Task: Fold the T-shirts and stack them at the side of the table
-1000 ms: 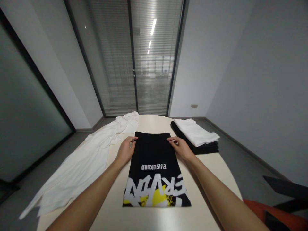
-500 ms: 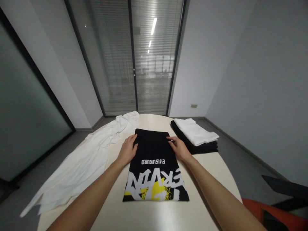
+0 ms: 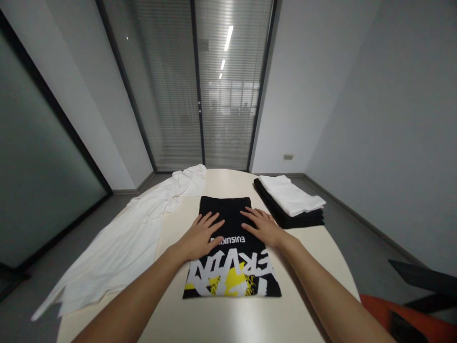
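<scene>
A black T-shirt (image 3: 230, 267) with white lettering and a yellow print lies folded into a narrow panel in front of me, its lettering upside down from my side. My left hand (image 3: 203, 236) rests flat on its left part, fingers spread, covering some of the small white text. On the right part lies my right hand (image 3: 262, 226), also with fingers spread and palm down. Neither hand grips the cloth. The shirt's far edge shows beyond my fingertips.
A white long-sleeved garment (image 3: 121, 252) is spread along the left side of the pale table (image 3: 228, 321). Folded black clothes (image 3: 303, 221) are stacked at the right, with a folded white garment (image 3: 291, 196) on top. An orange chair (image 3: 400, 321) stands at the lower right.
Both hands have left the shirt's far side edges and come inward and nearer, now spread flat on it. The shirt's far edge sits slightly closer to me.
</scene>
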Available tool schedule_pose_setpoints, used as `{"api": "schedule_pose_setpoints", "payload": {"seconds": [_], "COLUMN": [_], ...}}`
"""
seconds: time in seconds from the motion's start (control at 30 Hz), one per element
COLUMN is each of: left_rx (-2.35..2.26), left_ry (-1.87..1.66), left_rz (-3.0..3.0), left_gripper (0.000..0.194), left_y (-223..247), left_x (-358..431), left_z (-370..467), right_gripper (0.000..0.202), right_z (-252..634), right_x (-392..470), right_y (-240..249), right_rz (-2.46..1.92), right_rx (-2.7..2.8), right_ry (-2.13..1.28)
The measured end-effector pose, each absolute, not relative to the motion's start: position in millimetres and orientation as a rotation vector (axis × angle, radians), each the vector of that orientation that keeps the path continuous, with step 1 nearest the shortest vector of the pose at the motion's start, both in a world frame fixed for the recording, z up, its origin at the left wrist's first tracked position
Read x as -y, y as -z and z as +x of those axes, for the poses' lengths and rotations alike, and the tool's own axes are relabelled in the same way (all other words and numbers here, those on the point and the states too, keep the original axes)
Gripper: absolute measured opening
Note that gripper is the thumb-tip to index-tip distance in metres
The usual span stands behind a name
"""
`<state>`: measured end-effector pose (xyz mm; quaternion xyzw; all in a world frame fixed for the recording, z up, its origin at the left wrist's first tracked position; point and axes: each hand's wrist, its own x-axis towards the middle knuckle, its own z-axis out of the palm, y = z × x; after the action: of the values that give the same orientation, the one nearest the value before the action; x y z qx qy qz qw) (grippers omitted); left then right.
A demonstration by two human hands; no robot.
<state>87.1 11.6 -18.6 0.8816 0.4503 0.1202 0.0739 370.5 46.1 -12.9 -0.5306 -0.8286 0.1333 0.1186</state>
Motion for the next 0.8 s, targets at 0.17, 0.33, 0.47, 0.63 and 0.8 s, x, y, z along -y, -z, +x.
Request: {"api": "schedule_pose_setpoints", "payload": {"seconds": [0.17, 0.33, 0.47, 0.63, 0.8], "left_rx": [-1.092, -0.716, -0.603, -0.499, -0.355], "left_ry": [-0.371, -0.201, -0.200, -0.201, -0.204], "left_rz": [2.786, 2.829, 2.856, 2.852, 2.846], "left_gripper": [0.055, 0.068, 0.063, 0.062, 0.064], "left_y": [-2, -11, -10, -12, -11], "left_x": [11, 42, 51, 57, 63], "left_z": [102, 127, 141, 149, 154], "right_gripper": [0.054, 0.050, 0.047, 0.046, 0.048], "right_z": [369, 373, 378, 380, 375], "right_x": [-47, -51, -56, -58, -57], "right_y": [16, 23, 26, 26, 26], "right_rz": [-1.551, -1.541, -1.510, -1.481, -1.513], "right_rx": [2.427, 2.427, 2.422, 2.405, 2.380], "right_ry": [-0.264, -0.380, -0.390, -0.375, -0.380]}}
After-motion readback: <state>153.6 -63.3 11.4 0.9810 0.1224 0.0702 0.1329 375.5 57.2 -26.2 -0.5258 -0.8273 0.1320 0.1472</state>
